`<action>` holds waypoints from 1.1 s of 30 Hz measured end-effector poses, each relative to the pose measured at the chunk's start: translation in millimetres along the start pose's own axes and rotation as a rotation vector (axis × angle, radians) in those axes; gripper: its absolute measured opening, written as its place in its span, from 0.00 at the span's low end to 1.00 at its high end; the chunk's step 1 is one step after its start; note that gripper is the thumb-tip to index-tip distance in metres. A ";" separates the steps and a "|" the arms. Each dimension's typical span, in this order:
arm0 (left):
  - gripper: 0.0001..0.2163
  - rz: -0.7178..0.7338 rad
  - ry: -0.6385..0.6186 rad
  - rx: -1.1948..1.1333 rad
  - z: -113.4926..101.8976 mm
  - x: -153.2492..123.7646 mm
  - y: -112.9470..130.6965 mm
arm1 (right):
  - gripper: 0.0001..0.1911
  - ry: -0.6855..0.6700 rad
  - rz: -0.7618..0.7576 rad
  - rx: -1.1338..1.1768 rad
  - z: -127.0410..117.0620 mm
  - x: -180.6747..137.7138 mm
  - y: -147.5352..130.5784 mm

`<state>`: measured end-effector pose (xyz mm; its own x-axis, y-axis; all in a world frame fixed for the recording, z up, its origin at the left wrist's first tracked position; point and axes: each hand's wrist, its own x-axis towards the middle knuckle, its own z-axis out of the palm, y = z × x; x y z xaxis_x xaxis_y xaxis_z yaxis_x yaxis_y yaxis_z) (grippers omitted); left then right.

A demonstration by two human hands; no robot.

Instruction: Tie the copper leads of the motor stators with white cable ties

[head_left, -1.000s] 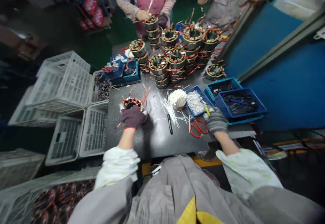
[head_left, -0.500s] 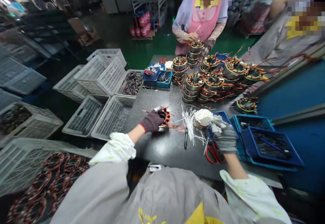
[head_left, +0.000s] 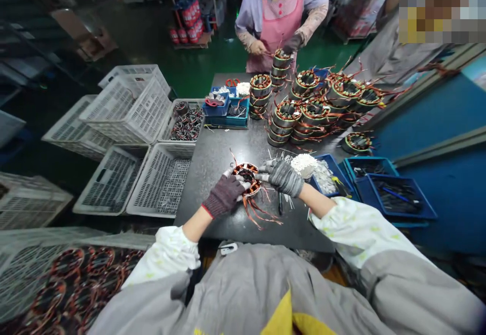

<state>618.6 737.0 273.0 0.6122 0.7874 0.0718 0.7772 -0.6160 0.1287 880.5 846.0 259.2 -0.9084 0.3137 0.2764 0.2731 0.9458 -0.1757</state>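
On the table, a motor stator [head_left: 250, 189] with copper windings lies with its loose copper leads spread toward me. My left hand [head_left: 227, 193], in a dark maroon glove with pale fingertips, is closed around its left side. In a grey knit glove, my right hand [head_left: 283, 177] reaches the stator's right rim with its fingertips drawn together. Whatever may be between those fingertips is too small to make out. Just right of it are a bundle of white sticks [head_left: 304, 164] and a blue tray [head_left: 329, 173] of whitish pieces. A black pen [head_left: 280, 204] lies below my right hand.
Stacked stators [head_left: 286, 115] fill the table's far right. Blue bins [head_left: 402, 196] stand at the right edge, small blue trays [head_left: 217, 106] at the far left corner. White crates [head_left: 161, 178] stand left of the table. Across it, a co-worker in a pink apron [head_left: 283, 16] handles a stator.
My right hand has moved left from beside the white stick bundle to the stator. The stator's leads now point toward me instead of right. The view has shifted slightly.
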 end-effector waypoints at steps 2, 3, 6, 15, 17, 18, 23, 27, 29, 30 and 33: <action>0.17 -0.058 0.020 -0.020 7.4 0.9 9.4 | 0.14 0.112 0.102 0.149 7.4 -0.2 -4.2; 0.18 -0.096 0.035 -0.034 10.9 1.1 16.1 | 0.14 0.191 0.220 0.251 12.1 1.1 -9.0; 0.18 -0.232 0.085 -0.094 15.7 -2.2 37.5 | 0.19 0.440 0.746 0.625 27.9 8.7 -27.1; 0.19 -0.459 0.317 -0.512 -39.0 27.1 -7.9 | 0.24 0.389 0.961 0.663 -4.3 15.8 -22.6; 0.15 -0.446 0.275 -0.541 -39.9 44.4 -20.1 | 0.17 0.215 0.859 0.502 -23.1 24.7 -22.0; 0.12 -0.436 0.288 -0.601 -38.6 48.8 -22.6 | 0.13 0.104 0.802 0.414 -31.0 31.0 -24.2; 0.18 -0.482 0.640 -0.982 -25.5 25.2 -19.6 | 0.12 -0.379 0.642 0.024 -47.5 68.5 -44.1; 0.24 -0.551 0.626 -0.805 -4.2 6.5 -14.7 | 0.20 -0.425 0.536 -0.110 -41.9 92.7 -43.1; 0.22 -0.544 0.528 -0.599 12.0 6.7 -10.1 | 0.17 -0.419 0.427 -0.117 -33.9 98.2 -39.8; 0.21 -0.536 0.508 -0.521 19.9 7.9 -7.8 | 0.15 -0.412 0.378 -0.117 -28.9 99.0 -39.0; 0.19 -0.513 0.537 -0.408 36.8 11.7 -3.9 | 0.13 -0.325 0.362 -0.049 -12.2 94.6 -39.1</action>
<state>628.1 747.7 237.0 -0.0340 0.9348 0.3536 0.7633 -0.2041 0.6129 787.7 839.7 303.7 -0.8017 0.5885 -0.1046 0.5976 0.7858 -0.1592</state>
